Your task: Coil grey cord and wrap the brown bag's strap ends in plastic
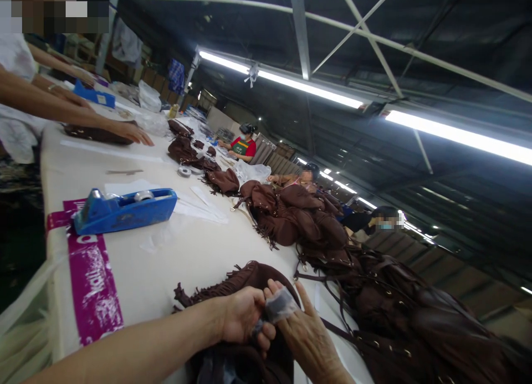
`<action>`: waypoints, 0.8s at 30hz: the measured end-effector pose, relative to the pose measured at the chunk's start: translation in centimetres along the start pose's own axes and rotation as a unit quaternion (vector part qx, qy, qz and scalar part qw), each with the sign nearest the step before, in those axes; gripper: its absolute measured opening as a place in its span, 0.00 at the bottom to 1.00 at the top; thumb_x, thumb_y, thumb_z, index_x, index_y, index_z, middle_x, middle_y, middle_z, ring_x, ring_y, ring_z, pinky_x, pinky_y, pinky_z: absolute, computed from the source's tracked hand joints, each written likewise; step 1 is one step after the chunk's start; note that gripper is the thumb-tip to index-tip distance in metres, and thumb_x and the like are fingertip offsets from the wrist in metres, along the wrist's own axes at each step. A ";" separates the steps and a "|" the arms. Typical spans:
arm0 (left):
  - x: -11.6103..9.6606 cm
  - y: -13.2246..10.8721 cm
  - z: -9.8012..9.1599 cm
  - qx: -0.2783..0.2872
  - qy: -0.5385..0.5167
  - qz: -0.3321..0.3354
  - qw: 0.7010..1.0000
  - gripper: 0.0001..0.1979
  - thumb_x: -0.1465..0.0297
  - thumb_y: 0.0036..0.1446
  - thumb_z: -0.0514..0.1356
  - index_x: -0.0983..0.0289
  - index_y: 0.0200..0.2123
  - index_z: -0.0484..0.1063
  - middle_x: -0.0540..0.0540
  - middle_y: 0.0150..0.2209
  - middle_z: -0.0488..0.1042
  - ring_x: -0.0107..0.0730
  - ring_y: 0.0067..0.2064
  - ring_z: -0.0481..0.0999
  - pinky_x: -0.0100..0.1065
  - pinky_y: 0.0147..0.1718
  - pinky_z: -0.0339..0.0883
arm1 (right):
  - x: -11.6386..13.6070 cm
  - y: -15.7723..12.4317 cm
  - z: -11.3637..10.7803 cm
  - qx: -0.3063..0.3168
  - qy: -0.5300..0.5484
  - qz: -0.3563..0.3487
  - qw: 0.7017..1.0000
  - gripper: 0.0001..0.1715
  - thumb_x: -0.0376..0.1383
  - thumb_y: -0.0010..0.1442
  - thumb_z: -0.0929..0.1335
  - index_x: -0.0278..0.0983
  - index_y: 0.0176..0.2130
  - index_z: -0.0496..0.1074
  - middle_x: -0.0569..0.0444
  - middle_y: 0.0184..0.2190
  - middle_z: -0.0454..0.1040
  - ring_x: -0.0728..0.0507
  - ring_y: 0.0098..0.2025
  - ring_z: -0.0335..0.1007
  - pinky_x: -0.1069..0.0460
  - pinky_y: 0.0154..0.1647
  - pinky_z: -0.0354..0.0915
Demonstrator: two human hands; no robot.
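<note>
My left hand (245, 317) is curled at the mouth of a brown fringed bag (249, 278) that lies on the white table (137, 267) near its front edge. Its fingers pinch a small clear plastic piece (280, 305). My right hand (307, 334) lies against the bag beside the left, fingers pressed around the same plastic piece. What is inside the bag's dark opening is hidden.
A blue tape dispenser (124, 209) sits on the table's left part, by a magenta tape strip (93, 284). A long heap of brown fringed bags (332, 245) runs along the right side. A co-worker's arms (62, 107) reach over the far left; other people sit further back.
</note>
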State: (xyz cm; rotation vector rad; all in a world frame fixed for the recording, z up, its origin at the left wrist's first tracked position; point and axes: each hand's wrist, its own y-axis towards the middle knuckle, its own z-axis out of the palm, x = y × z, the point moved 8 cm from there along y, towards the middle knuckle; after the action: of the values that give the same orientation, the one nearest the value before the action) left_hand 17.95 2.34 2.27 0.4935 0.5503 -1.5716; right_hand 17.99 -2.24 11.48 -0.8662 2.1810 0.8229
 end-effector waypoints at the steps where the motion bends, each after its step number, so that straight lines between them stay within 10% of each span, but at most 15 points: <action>1: 0.1 -0.1 0.1 0.002 -0.004 -0.001 1.000 0.11 0.64 0.36 0.56 0.62 0.25 0.59 0.49 0.20 0.59 0.29 0.19 0.59 0.36 0.28 0.64 | 0.0 0.0 0.0 0.001 0.002 -0.002 1.000 0.27 0.24 0.63 0.53 0.31 0.57 0.65 0.46 0.55 0.70 0.42 0.61 0.59 0.38 0.68 0.35; 24: -1.1 -0.1 0.2 -0.087 0.084 0.109 0.987 0.10 0.62 0.45 0.53 0.62 0.24 0.58 0.46 0.19 0.55 0.25 0.19 0.55 0.31 0.23 0.58 | 0.9 -4.4 -0.8 -0.035 0.024 -0.012 0.999 0.26 0.26 0.62 0.57 0.35 0.55 0.68 0.51 0.52 0.74 0.42 0.57 0.65 0.41 0.69 0.37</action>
State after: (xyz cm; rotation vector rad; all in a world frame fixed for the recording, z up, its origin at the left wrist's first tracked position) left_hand 17.90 3.12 3.15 0.5370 0.7316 -1.2685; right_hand 20.46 -5.71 9.97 -0.9537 2.1904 0.8793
